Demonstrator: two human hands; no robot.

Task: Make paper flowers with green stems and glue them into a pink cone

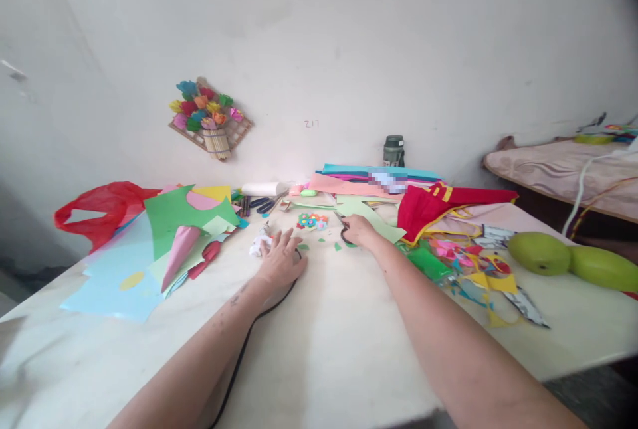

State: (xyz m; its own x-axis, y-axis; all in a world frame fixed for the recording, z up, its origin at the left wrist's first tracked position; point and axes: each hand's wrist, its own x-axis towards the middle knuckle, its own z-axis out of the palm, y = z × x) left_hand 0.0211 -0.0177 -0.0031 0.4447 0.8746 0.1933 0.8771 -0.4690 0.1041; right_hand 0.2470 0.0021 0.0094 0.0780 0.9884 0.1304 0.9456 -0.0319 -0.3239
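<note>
Against a pale wall [339,37], a whitish table [349,356] bears small paper flowers [312,221] and green scraps [337,247] near its middle. Just right of these, the right hand [357,230] has its fingers curled around the dark handle of the scissors [344,236], which should be light, rigid and smooth, best held by the loops, clear of the blades. The left hand [282,257] is loosely spread beside a crumpled white wad [256,246]; whether it touches that, I cannot tell.
</note>
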